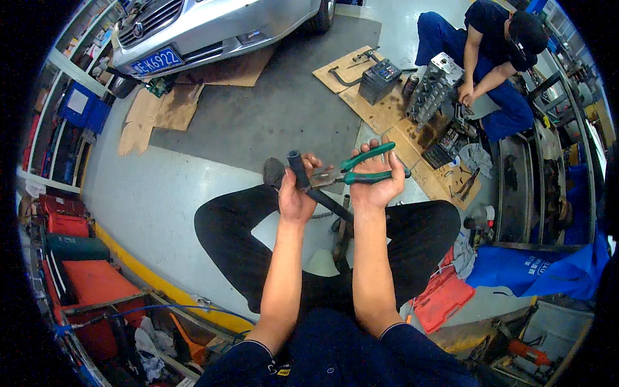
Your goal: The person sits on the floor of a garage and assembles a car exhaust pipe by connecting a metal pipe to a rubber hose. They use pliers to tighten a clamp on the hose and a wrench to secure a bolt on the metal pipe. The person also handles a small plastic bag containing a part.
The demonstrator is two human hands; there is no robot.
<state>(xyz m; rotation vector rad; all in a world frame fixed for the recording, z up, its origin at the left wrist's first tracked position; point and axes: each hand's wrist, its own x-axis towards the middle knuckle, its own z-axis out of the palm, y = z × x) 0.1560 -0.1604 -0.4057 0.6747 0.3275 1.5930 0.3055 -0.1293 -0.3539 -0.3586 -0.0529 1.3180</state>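
My left hand [295, 203] is closed around a black rubber hose [297, 166], whose open upper end sticks up past the thumb. The hose's lower length slants down to the right, toward my right wrist. Across the palm of my right hand [377, 188] lies a pair of pliers [369, 155] with green and black handles spread apart. Their metal jaws point left and reach the hose beside my left fingers; whether they grip it I cannot tell. Between my bent legs, partly hidden by my right forearm, are dark pipe-like parts [340, 238] on the floor.
A co-worker [493, 64] sits at the upper right by a metal engine part [435, 90] and a black battery [380, 82] on cardboard [361, 106]. A silver car [225, 26] stands ahead. A red tool case [445, 300] lies right; a cluttered rack [97, 309] is at left.
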